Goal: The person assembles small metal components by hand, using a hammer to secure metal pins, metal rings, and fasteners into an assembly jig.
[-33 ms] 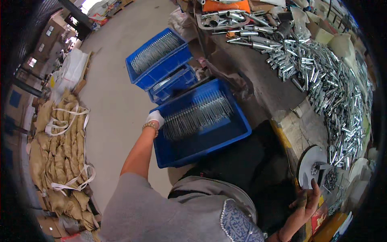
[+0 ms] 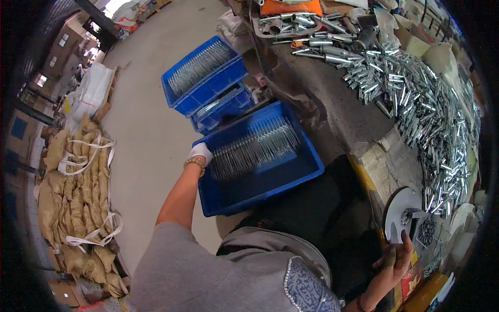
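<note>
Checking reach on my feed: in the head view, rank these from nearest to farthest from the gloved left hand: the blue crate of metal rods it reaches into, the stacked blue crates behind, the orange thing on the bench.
From the left hand:
1. Blue crate of metal rods, right at the hand, which rests at its left edge.
2. Stacked blue crates, just beyond on the floor.
3. Orange thing, far end of the bench, upper right.

grey shirt, white glove, beaded bracelet.

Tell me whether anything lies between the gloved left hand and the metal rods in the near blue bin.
Nothing visible does. The left hand, in a white glove, is at the near blue bin's left rim, right at the end of the row of metal rods. No object shows between glove and rods; actual contact cannot be confirmed.
</note>
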`<state>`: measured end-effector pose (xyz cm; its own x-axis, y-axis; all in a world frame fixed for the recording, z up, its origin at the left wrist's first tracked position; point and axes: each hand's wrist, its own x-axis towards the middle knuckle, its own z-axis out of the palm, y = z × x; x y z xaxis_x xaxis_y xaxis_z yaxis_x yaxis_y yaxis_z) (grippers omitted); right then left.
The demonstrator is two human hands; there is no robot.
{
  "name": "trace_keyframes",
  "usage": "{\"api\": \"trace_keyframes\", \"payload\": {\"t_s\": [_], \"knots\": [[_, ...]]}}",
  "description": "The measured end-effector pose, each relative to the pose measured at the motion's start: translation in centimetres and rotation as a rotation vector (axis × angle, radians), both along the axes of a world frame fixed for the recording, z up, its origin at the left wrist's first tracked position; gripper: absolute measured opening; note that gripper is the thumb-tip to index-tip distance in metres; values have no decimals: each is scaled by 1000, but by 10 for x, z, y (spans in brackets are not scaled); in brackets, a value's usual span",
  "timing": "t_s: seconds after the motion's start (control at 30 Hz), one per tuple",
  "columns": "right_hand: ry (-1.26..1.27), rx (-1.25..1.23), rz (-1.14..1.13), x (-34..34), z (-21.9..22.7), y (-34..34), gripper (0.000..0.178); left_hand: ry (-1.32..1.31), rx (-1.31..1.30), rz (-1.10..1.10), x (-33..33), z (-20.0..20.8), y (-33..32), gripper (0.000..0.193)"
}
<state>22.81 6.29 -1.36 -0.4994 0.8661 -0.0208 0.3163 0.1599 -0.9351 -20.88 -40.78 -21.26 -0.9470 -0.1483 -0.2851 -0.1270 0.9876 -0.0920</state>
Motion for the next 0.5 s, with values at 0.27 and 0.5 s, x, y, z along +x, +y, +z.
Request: {"api": "trace_keyframes", "payload": {"t_s": [0.27, 0.5], "knots": [[-19, 33, -1, -2, -2, 0, 41, 145, -79, -65, 3, -12, -1, 19], [4, 36, -28, 5, -7, 4, 40, 388, 272, -42, -7, 109, 58, 22]]}}
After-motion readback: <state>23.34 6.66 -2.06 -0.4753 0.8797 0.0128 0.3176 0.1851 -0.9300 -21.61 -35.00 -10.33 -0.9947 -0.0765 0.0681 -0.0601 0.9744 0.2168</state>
